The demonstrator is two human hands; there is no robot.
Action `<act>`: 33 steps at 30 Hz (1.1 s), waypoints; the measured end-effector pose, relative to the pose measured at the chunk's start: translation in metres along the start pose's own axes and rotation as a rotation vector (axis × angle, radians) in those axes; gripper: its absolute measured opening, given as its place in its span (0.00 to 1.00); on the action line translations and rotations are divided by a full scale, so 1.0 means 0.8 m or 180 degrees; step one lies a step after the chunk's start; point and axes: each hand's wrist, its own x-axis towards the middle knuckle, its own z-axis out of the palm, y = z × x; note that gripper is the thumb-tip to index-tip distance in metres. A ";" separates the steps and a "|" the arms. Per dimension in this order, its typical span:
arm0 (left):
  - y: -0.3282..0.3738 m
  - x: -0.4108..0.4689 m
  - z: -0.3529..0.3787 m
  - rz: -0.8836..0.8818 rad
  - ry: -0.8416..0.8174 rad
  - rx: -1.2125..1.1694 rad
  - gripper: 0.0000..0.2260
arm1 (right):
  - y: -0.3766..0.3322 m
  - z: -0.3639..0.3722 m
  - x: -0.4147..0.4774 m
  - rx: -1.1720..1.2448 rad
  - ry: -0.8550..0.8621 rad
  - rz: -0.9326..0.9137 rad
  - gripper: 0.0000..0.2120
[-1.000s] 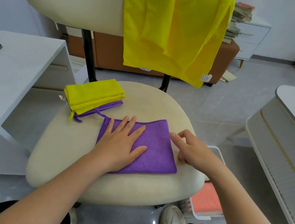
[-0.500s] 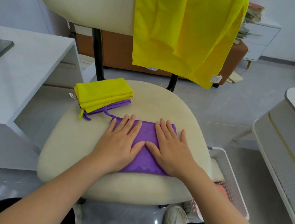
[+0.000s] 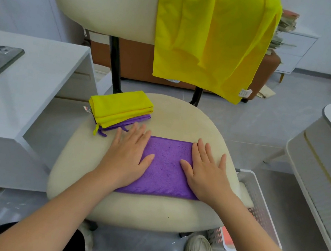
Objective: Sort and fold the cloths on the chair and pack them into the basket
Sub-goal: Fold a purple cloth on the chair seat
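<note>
Just beside the cream chair stands a white desk on grey floor.

Legible text: none | white tag on hanging yellow cloth — print too small to read | small tag beside folded cloth stack — reddish marks, unreadable

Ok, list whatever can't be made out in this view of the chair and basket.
Head view only.
Basket: mostly hidden by the chair seat and right forearm; contents unclear.
Purple cloth: both side edges lie under the flat left hand and right hand; layer count unknowable.
Folded stack: number of cloths too fine to count.
Draped yellow cloth: top cut off by the frame edge.
</note>
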 end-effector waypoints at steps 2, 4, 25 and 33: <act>-0.003 -0.002 -0.004 0.0364 -0.0024 -0.0176 0.29 | 0.005 -0.003 0.005 0.0030 -0.0008 -0.0049 0.31; -0.006 -0.003 -0.008 0.0455 -0.0175 -0.0295 0.35 | 0.013 -0.009 0.011 0.0014 0.0045 -0.0063 0.31; -0.023 -0.036 -0.016 0.1504 0.0399 -0.0528 0.24 | 0.010 0.006 -0.034 0.0133 0.1074 -0.1622 0.32; -0.010 -0.053 0.016 0.1373 0.0343 -0.0132 0.29 | 0.017 0.020 -0.052 0.0346 0.1053 -0.1780 0.32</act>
